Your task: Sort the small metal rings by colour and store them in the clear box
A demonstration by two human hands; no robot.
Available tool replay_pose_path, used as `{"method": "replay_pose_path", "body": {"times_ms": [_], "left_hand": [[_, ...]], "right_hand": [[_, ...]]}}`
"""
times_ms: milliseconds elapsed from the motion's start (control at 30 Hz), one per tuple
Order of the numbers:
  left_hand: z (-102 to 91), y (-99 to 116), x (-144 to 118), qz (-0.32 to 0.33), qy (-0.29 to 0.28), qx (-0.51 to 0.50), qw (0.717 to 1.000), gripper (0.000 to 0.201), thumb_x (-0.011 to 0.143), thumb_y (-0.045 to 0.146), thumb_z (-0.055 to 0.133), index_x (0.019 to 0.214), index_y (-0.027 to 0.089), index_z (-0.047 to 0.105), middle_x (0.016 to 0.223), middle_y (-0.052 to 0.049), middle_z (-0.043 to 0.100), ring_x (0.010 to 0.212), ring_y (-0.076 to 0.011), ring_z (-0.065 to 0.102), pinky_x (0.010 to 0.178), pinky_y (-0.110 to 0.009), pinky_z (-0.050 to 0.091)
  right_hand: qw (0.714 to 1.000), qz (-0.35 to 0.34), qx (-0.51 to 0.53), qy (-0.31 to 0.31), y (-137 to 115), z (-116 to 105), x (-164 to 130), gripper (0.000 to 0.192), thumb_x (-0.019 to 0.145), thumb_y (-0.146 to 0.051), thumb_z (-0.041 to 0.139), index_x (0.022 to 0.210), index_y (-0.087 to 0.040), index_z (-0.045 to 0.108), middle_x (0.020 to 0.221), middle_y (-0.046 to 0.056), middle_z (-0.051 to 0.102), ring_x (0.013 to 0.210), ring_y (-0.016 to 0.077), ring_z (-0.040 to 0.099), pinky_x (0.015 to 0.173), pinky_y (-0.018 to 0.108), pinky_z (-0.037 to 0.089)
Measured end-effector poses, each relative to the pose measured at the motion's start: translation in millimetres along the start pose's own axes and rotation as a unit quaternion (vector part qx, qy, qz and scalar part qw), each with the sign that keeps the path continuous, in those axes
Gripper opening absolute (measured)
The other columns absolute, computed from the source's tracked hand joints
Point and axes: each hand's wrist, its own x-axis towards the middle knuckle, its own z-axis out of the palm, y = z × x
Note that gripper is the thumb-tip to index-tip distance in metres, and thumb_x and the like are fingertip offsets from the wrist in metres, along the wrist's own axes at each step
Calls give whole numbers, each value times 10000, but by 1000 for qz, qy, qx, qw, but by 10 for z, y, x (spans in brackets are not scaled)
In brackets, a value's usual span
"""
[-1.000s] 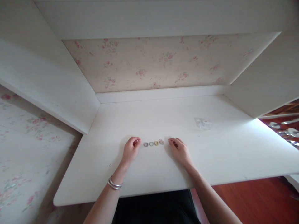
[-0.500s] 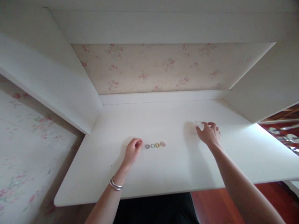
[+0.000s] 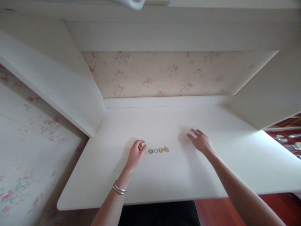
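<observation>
Four rings (image 3: 158, 150) lie in a row on the table (image 3: 164, 179). Left hand (image 3: 136, 153) is curled and holds nothing; right hand (image 3: 200, 142) lies flat, fingers spread, on a clear bag (image 3: 185, 129).

Silver bangles (image 3: 119, 188) (left wrist), sleeveless arms

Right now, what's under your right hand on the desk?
A small clear plastic bag lies flat on the white desk, its far corner poking out past the right hand fingertips. The hand covers the rest, so what is in it cannot be seen.
</observation>
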Motion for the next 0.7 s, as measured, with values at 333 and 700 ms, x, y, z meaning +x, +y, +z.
{"method": "replay_pose_path", "body": {"times_ms": [333,700], "left_hand": [[170,369,184,125,-15,72,989,836,658,224,722,1365,189,276,1269,-132,439,1127,-248,481,957,-418,425],[200,409,205,96,-29,28,995,814,646,167,706,1354,215,307,1222,-85,482,1040,-194,540,915,-348,472]], "right_hand": [[943,-226,244,7,-1591,271,-830,393,868,-453,480,1219,-305,573,1283,29,538,1146,216,505,977,385,415],[920,-193,342,10,-1601,188,-940,317,872,-414,480,1123,-309,643,1214,-4,598,1092,195,558,978,360,427]]}}
